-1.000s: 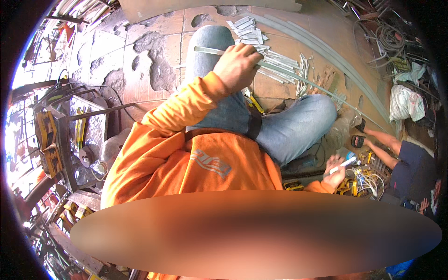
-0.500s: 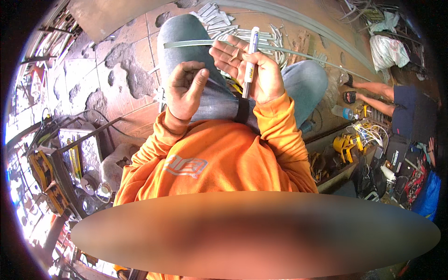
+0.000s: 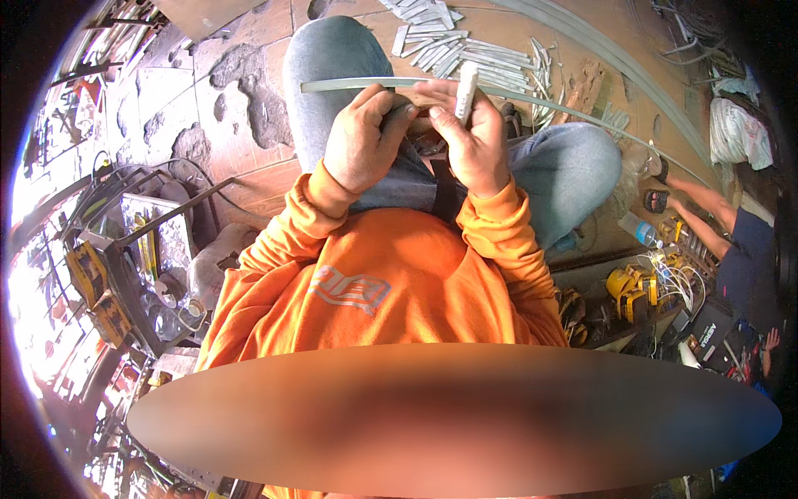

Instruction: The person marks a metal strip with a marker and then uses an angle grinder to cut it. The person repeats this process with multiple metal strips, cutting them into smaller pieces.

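Long grey flat strip point(image 3: 349, 84) lies across the left knee point(image 3: 332, 46), passes behind both hands and runs off right toward the co-worker's sandal point(image 3: 656, 200). Reads as thin metal: likely light for its length, stiff edgewise, whippy across the flat, not fragile. Smooth face could slip and edges may be sharp. I'd take it by the flats near the knee, where it's supported; the far end would swing.

Right hand point(image 3: 485, 150) has the white marker pen point(image 3: 466, 93) near upright, thumb closed against it, other fingers partly extended. Pen is presumably light and rigid; barrel is the grip.

Left hand point(image 3: 366, 143) is half curled, thumb near the fingertips, by a small tan piece point(image 3: 425, 105) between the hands. Fingers overlap there, so can't tell if it's pinched. Both forearms angle up and inward from the lap, wrists apart, fingertips close together.
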Available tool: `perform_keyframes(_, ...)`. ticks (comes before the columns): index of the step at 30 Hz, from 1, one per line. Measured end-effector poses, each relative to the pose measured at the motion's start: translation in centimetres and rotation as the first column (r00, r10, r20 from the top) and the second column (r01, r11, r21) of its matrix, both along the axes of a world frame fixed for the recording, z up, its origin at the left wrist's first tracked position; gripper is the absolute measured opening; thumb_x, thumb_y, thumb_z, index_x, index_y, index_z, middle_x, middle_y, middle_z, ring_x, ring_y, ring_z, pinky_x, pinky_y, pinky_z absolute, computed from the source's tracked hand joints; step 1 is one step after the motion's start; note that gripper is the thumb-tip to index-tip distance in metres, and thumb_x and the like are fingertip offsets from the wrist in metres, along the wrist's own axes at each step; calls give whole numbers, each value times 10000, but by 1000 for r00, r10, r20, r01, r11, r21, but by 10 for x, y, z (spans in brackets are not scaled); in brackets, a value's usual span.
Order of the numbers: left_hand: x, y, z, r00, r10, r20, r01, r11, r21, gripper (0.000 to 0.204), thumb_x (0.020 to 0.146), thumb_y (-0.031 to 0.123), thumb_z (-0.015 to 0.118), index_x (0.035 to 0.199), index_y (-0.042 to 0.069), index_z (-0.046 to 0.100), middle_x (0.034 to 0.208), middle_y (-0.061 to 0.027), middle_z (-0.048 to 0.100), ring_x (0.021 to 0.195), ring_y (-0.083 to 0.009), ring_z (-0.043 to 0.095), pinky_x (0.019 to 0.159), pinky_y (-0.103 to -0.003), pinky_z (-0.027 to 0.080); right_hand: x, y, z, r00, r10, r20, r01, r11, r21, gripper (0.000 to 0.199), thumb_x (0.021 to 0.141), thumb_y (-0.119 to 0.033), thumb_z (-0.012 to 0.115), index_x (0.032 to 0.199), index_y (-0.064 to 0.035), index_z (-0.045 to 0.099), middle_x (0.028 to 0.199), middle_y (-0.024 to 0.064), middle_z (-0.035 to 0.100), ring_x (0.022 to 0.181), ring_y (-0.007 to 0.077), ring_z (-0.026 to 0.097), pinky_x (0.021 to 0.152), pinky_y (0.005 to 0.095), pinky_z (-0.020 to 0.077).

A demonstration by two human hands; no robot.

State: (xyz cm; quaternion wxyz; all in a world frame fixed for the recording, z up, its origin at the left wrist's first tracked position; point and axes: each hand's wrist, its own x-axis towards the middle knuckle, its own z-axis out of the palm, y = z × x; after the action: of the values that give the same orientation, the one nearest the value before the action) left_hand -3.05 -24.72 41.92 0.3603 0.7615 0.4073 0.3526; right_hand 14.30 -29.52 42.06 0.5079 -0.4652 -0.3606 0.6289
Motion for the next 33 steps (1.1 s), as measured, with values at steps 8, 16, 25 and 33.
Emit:
perform_keyframes(8,-15,0,7,998,-34,-60,20,976,-219,169,940,129,687,860,-20,684,766,-153,617,675,-261,616,633,-357,482,-1,-6,-5,961,-48,273,15,992,123,107,941,-99,714,1033,-45,701,792,-9,641,729,107,595,701,242,483)
perform_keyframes(16,-26,-11,9,916,244,319,-3,799,-601,244,1016,179,627,1107,-32,708,723,9,622,598,-65,537,559,-221,446,-11,-15,-10,943,-262,205,237,961,141,91,911,-70,752,976,-19,715,765,-15,648,644,54,555,573,219,448)
perform_keyframes(25,-62,-5,3,929,311,-199,-331,941,-75,291,882,244,797,874,-17,670,633,-60,601,543,-133,542,526,-312,445,-10,-15,-11,962,-260,84,259,966,24,85,921,-27,730,998,-27,694,794,-8,633,582,56,551,525,216,480)
perform_keyframes(33,-76,25,-9,925,336,-177,-347,937,-32,400,897,361,753,813,-18,657,639,-143,611,540,-240,598,543,-347,484,-3,-9,-32,946,-233,226,205,969,139,75,919,-41,725,973,3,697,836,14,663,729,91,608,677,224,496)
